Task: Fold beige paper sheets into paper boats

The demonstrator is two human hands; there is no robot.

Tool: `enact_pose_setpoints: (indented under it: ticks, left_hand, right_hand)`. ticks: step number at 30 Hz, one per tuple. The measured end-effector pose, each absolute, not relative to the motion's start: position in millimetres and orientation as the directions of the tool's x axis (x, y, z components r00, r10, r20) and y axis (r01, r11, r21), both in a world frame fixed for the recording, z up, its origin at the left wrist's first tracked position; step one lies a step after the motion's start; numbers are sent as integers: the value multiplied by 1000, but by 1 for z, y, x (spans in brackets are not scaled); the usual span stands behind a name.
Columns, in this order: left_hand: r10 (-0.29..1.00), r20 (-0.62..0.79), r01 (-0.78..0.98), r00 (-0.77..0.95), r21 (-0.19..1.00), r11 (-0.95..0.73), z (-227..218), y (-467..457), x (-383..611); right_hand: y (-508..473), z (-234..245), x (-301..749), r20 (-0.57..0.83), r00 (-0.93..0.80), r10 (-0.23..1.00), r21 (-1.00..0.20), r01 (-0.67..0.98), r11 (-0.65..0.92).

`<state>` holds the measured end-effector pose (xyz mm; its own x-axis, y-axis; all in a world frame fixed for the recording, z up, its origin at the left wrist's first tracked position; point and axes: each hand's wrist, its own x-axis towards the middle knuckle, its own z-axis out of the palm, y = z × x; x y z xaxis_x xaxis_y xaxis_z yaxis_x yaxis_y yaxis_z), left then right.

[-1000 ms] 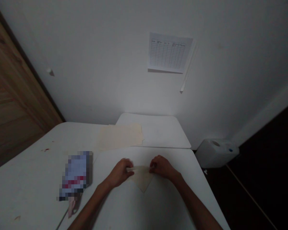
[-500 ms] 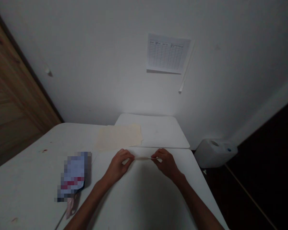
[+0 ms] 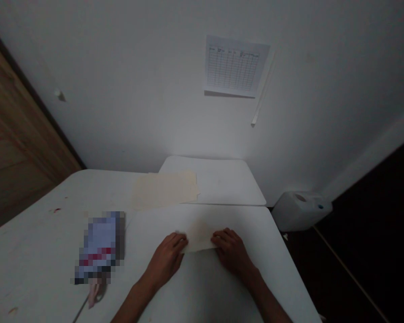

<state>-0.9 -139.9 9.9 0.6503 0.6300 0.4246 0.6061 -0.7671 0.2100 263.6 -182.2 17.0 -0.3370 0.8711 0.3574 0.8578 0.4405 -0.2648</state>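
Note:
Between my hands is a small cream sheet of paper, low over the white table or resting on it; I cannot tell which. My left hand pinches its left edge, with the fingers bent. At the right edge, my right hand grips it in the same way, with the thumb mostly hidden. The sheet's near edge looks slightly uneven. Larger cream sheets lie overlapping just beyond my left hand, across the seam of the table tops.
On the left of the white table lies a blurred-out blue item with a pink strap. A white plastic jug stands beyond the right edge. A printed chart hangs on the wall behind.
Both hands have come down and nearer to me with the small sheet. Seen nearly edge-on before, it now shows its broad face. The view has shifted slightly.

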Motion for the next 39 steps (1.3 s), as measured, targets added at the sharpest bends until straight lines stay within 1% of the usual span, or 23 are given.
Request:
enact_pose_setpoints:
  ticks: [3, 6, 10, 13, 17, 22, 27, 30, 35, 39]
  left_hand:
    - [614, 411, 612, 674, 156, -775, 12, -150, -8]
    - [634, 387, 639, 670, 135, -758, 16, -157, -8]
    - [680, 382, 692, 626, 129, -710, 17, -156, 8]
    - [667, 370, 670, 647, 142, -729, 16, -153, 25]
    - [645, 340, 635, 685, 157, -757, 13, -154, 38]
    - [640, 308, 627, 704, 152, -764, 6, -157, 39]
    - [647, 322, 640, 691, 144, -755, 7, -160, 32]
    - [668, 317, 665, 674, 136, -735, 10, -164, 21]
    - [686, 348, 683, 639, 152, -714, 10, -167, 8]
    - [712, 345, 710, 611, 158, -686, 9, -164, 9]
  right_hand:
    - [-194, 26, 267, 319, -362, 876, -283, 846, 452]
    - [-200, 32, 268, 329, -362, 872, -290, 840, 458]
    - [-193, 28, 259, 362, -311, 879, -278, 863, 421]
    - [-183, 23, 251, 398, -267, 878, -265, 883, 388]
    - [-178, 20, 245, 389, -228, 893, -267, 899, 346]
    - [-179, 15, 244, 365, -310, 878, -272, 866, 419]
    - [-181, 8, 246, 341, -308, 888, -283, 867, 410]
    - [-180, 7, 247, 361, -312, 879, -305, 851, 428]
    - [-180, 12, 250, 392, -299, 870, -384, 806, 450]
    - [-188, 19, 258, 362, -324, 874, -406, 789, 461]
